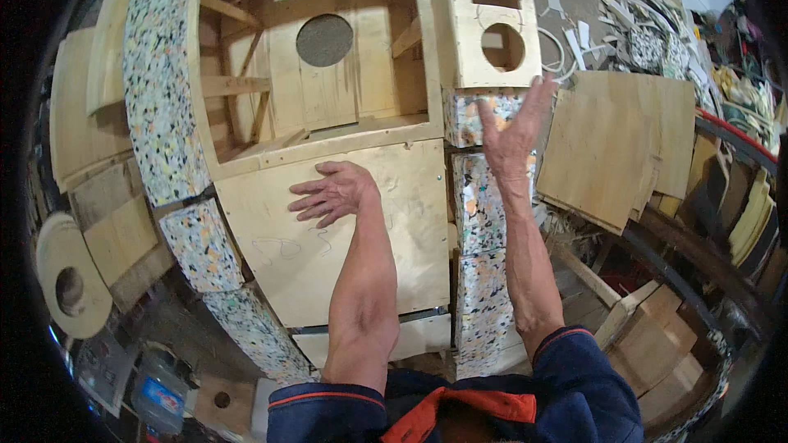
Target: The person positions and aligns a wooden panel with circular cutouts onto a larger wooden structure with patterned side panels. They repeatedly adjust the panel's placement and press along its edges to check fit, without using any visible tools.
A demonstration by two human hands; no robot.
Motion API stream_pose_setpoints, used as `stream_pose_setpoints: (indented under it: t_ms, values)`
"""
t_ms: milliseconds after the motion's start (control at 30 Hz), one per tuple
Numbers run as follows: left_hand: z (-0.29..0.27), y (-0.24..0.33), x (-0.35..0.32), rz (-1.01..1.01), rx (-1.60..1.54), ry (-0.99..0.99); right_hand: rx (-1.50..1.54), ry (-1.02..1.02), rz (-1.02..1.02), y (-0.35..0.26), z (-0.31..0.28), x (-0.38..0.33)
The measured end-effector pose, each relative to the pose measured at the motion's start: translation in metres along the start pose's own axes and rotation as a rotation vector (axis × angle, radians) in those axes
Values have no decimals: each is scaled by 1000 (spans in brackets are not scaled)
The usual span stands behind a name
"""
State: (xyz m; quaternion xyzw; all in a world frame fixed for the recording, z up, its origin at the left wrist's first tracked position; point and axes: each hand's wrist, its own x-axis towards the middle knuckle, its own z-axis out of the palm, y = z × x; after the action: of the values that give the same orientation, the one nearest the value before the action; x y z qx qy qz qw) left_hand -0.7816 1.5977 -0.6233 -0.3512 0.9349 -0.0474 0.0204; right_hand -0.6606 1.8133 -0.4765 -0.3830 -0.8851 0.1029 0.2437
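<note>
My left hand (335, 194) is open, fingers spread, over the pale plywood panel (402, 238) at the front of a large wooden frame; I cannot tell whether it touches the wood. Farther right, my right hand (515, 133) is open too, thumb apart from the fingers, with its fingertips by the lower right corner of a small plywood box (464, 41). That box has a slot and a round hole. Under and behind the right hand runs a strip of speckled foam (480, 213). Inside the open frame (320, 150), a board with a round hole (373, 66) shows between wooden braces.
Speckled foam (160, 90) covers the frame's left side. Plywood sheets (611, 148) lie at right, below heaped offcuts (657, 49). Stacked boards (90, 107) and an oval panel with a hole (75, 275) stand at left. A large plastic bottle (160, 394) is at lower left.
</note>
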Motion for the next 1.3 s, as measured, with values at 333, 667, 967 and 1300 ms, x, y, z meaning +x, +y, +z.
stream_pose_setpoints:
  t_ms: [333, 667, 967, 1300]
  values:
    - [0, -1, 1, -14, -9, -20, -102, -283, -41, 10, 9, 1]
    - [-1, 2, -3, 19, -21, 34, -90, -79, 52, 19, 24, -5]
    - [-40, 3, -1, -23, -81, -127, -140, 31, 101, 27, 31, 1]
    - [5, -2, -3, 4, 92, 125, -63, -188, 266, 37, 27, 2]
